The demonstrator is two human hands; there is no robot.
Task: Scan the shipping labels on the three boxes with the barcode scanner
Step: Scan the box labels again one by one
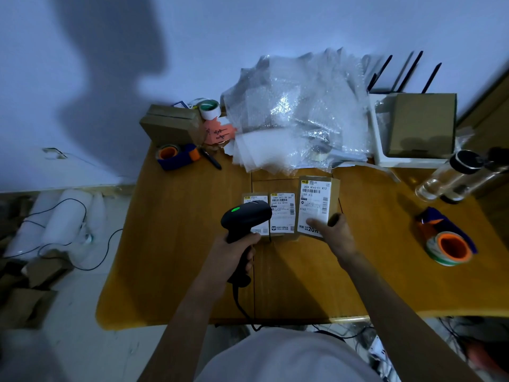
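Observation:
Three small cardboard boxes with white shipping labels lie side by side on the wooden table (179, 244): the left box (260, 230), the middle box (282, 213) and the larger right box (316, 199). My left hand (237, 253) grips the handle of a black barcode scanner (246, 216), whose green light is on. The scanner's head hangs over the left box and hides much of its label. My right hand (334, 234) rests on the near right corner of the right box, thumb on its label, fingers at its edge.
Bubble wrap (297, 111) is piled at the back. Tape dispensers sit at the back left (176, 155) and right (446, 241). A clear bottle (446, 175), a white tray holding a brown box (421, 125) and another brown box (168, 125) stand around. The scanner's cable hangs off the near edge.

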